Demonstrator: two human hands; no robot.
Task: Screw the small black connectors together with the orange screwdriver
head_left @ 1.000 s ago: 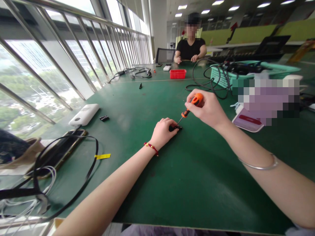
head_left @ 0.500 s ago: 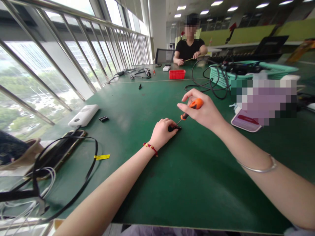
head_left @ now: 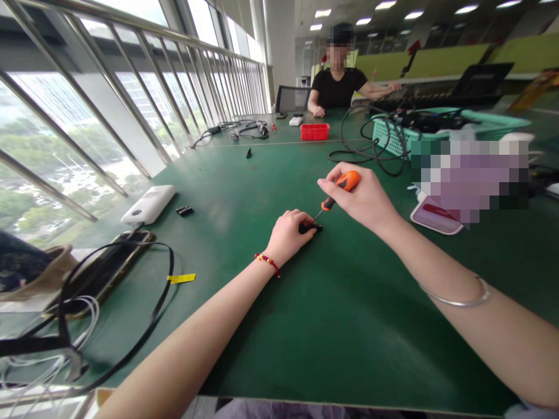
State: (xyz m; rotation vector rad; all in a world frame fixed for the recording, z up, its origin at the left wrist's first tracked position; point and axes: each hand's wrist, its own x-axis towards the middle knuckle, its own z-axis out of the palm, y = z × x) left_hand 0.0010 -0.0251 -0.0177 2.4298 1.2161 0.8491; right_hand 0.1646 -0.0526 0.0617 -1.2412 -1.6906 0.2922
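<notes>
My left hand (head_left: 288,234) is closed on a small black part (head_left: 312,227) that rests on the green table (head_left: 349,314); its fingers cover most of the part. My right hand (head_left: 360,198) pinches the orange handle of a small screwdriver (head_left: 338,191). The screwdriver slants down to the left and its tip sits on the black part. A red string is round my left wrist and a metal bangle round my right forearm.
A white power bank (head_left: 149,204), a small black piece (head_left: 184,210), a phone (head_left: 114,262) and black cable (head_left: 131,326) with a yellow tag lie at the left. A red tray (head_left: 315,132), a green basket (head_left: 393,137) with cables and a seated person (head_left: 340,75) are beyond.
My right fingers have shifted on the screwdriver handle, opening and closing round it. The person at the far end has stretched an arm out to the right. My left hand has stayed put.
</notes>
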